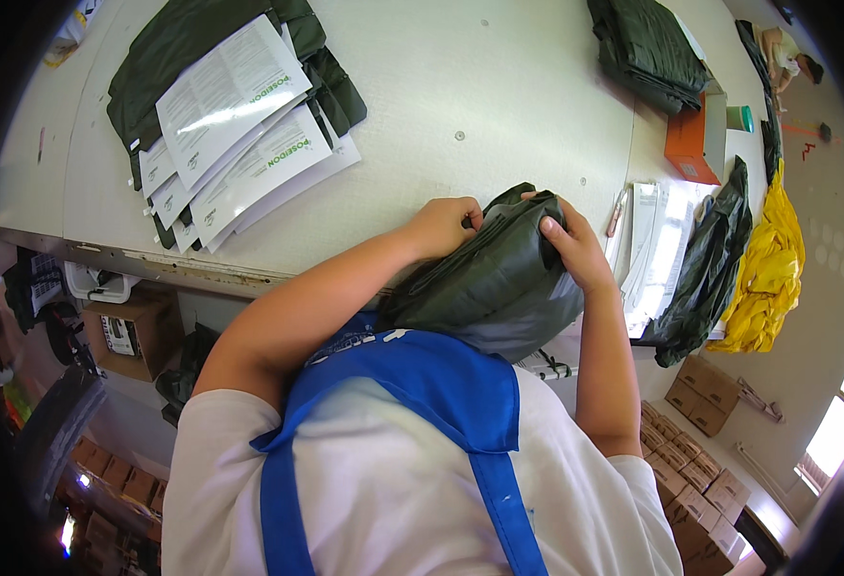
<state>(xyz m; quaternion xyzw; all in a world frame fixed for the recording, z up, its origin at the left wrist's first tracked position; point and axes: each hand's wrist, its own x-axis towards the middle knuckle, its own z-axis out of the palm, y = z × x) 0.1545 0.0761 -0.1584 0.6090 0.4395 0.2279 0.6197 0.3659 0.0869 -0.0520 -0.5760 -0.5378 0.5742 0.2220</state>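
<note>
A folded bundle of dark green, shiny waterproof fabric [499, 278] rests against my front at the table's near edge. My left hand [446, 227] is closed, its fingers curled and pinching the bundle's left upper edge. On the other side my right hand [575, 240] grips the top right corner, the thumb lying on the near face and the fingers mostly behind the fabric. The bundle stands tilted, its lower part hanging toward my blue apron [412, 379]. Whether it is a garment I cannot tell.
Dark green folded pieces [153, 72] with white printed sheets [235, 106] lie far left on the pale table [460, 96]. At the right are another dark folded stack [647, 53], an orange box [690, 144], a slim knife-like tool [617, 213], papers and yellow fabric [772, 269]. A person is far right.
</note>
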